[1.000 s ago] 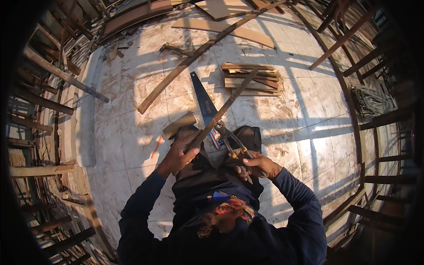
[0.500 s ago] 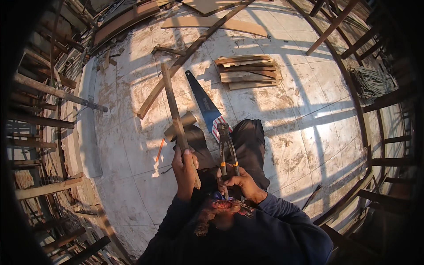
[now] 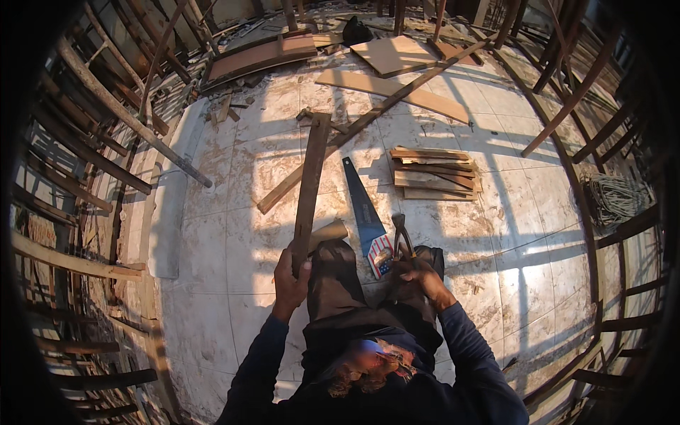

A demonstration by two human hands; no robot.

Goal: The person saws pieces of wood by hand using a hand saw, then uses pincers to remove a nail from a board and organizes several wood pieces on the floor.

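My left hand (image 3: 290, 283) grips the lower end of a narrow wooden plank (image 3: 312, 184), which points away from me with its broad face showing. In my right hand (image 3: 423, 280) is a pair of pincers (image 3: 401, 237), held by the handles with the jaws pointing up, above my right knee. A handsaw (image 3: 363, 212) with a dark blade and a patterned handle lies on the floor between the plank and the pincers. Just beyond my left knee, a short piece of wood (image 3: 329, 232) sits partly behind the plank.
A stack of short boards (image 3: 433, 177) lies ahead to the right. A long beam (image 3: 382, 108) crosses the tiled floor diagonally, near a hammer-like tool (image 3: 340, 127) and a pale plank (image 3: 397, 92). Wooden poles (image 3: 142, 117) line the left; coiled wire (image 3: 615, 200) lies far right.
The whole view has tilted up and shifted. The plank has turned from its narrow edge to its broad face. My right hand has moved forward with the pincers, away from my body.
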